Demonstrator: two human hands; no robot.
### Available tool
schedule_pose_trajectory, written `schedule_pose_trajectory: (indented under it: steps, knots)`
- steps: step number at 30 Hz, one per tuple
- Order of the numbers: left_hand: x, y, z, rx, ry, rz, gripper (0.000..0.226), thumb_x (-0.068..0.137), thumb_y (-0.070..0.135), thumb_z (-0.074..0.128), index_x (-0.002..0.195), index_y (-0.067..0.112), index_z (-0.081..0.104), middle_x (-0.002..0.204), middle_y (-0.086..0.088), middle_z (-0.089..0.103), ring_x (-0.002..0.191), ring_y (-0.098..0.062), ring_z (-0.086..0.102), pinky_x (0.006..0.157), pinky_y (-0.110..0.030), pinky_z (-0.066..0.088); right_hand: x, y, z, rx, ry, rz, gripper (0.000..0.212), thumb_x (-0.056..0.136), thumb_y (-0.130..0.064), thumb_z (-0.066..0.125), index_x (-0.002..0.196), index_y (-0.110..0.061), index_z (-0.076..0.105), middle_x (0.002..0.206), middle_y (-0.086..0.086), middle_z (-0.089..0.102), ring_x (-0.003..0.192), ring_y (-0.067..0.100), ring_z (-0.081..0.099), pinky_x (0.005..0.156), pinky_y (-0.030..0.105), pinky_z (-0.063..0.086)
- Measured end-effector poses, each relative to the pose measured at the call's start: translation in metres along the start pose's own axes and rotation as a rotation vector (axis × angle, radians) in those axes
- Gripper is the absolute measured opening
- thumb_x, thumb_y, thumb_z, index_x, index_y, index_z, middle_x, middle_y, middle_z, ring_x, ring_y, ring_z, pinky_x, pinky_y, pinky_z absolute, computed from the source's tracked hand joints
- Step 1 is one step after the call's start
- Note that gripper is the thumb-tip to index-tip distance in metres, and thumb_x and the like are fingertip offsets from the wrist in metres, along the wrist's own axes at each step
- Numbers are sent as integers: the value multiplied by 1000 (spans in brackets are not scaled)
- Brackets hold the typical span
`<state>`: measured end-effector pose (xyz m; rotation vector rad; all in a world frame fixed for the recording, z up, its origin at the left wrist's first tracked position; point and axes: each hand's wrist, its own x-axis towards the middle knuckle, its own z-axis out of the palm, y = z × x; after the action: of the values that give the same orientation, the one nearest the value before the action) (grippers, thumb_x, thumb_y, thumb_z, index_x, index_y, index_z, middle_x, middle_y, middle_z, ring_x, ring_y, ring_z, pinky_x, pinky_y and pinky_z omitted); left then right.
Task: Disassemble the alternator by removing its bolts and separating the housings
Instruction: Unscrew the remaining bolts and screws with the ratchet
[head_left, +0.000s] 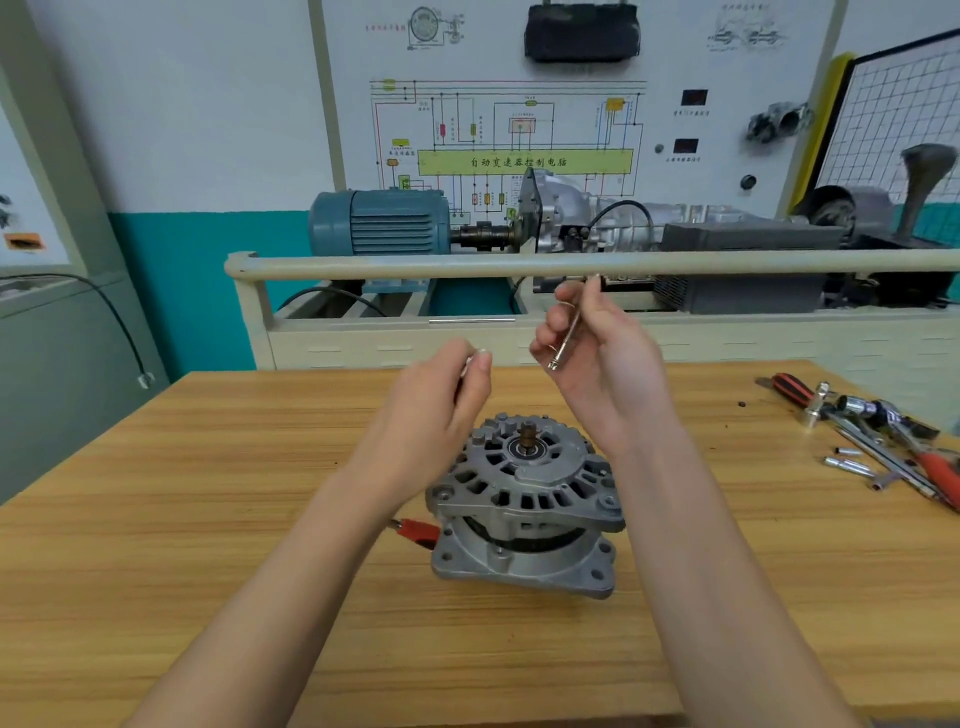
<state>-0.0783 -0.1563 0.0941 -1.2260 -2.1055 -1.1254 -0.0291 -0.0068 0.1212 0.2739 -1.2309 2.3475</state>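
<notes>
left hand (447, 392): raised, fingers pinched | right hand (597, 358): raised, gripping

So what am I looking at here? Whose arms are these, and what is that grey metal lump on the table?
There is no robot here: these are a person's two bare arms, filmed by a wide-angle camera worn on the head, looking forward and down. The ribbed grey metal alternator, a car's generator, stands on the wooden table with its shaft pointing up. The person is taking it apart. The right hand holds long thin silver bolts in its curled fingers, raised above the alternator. The left hand pinches something small and silvery at its fingertips; it is too blurred to name. A red-handled tool pokes out beside the alternator's base. To the right lies a loose pile of metal sockets and wrenches. Behind the table stand a blue electric motor and a wiring diagram board.
</notes>
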Motion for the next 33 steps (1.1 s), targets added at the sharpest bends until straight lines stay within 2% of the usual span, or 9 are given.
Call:
schedule_pose_trajectory:
  steps: [3,7,15,17,19,21,23,27,33]
  knots:
    - [9,6,-18,95,23,18,28,97,41,30,73,29,39,60,8,43,52,-7,39,52,-24,36,-6,-4,-2,-166,-15,-26,27,101,-16,40,88,-8,62,68,-3,56,60,10,52,63,24,47]
    - [19,24,-44,110,75,106,27,102,27,38,76,26,41,58,7,42,54,-8,40,50,-26,31,-13,-1,6,-369,-79,-99,28,101,-11,42,90,-10,68,67,-7,51,53,5,39,53,19,34]
    - [58,80,-66,106,309,315,24,102,27,33,83,14,41,62,7,37,54,-1,35,54,-18,28,-21,-42,-26,-402,5,-79,26,101,-21,47,97,-13,72,67,-4,52,57,10,47,59,25,40]
    - [72,97,-61,41,377,386,24,101,27,31,80,19,40,61,-7,41,56,-9,38,56,-22,29,-26,-49,-37,-413,12,-65,26,101,-26,47,100,-15,71,64,-5,51,52,9,43,51,22,38]
    - [85,114,-46,-53,424,439,25,101,25,30,77,24,37,63,-21,42,60,-29,42,57,-32,31,-30,-57,-50,-447,40,-59,26,101,-27,46,102,-16,69,60,-6,48,48,8,34,44,19,29]
    - [94,127,-20,-145,441,437,25,100,24,30,76,28,33,61,-16,39,60,-34,41,56,-36,31,-34,-66,-69,-536,103,-29,26,102,-24,44,103,-14,67,57,-8,45,47,7,28,43,18,23]
    - [98,134,13,-228,446,389,26,100,23,30,74,27,33,59,-5,36,58,-34,40,54,-31,30,-39,-73,-94,-634,182,37,23,103,-16,42,105,-11,65,60,-7,46,49,6,32,44,17,26]
    - [98,134,77,-391,410,300,27,100,20,32,74,23,37,60,-1,37,57,-32,38,53,-32,31,-42,-67,-157,-898,374,188,26,99,-3,40,107,-8,64,75,-2,51,61,10,40,53,18,32]
    - [90,113,139,-425,167,246,26,97,29,32,72,24,38,60,3,35,54,-10,31,53,-29,28,-23,-1,-229,-1209,429,529,16,87,-5,66,102,-4,71,96,10,65,84,20,59,67,27,45]
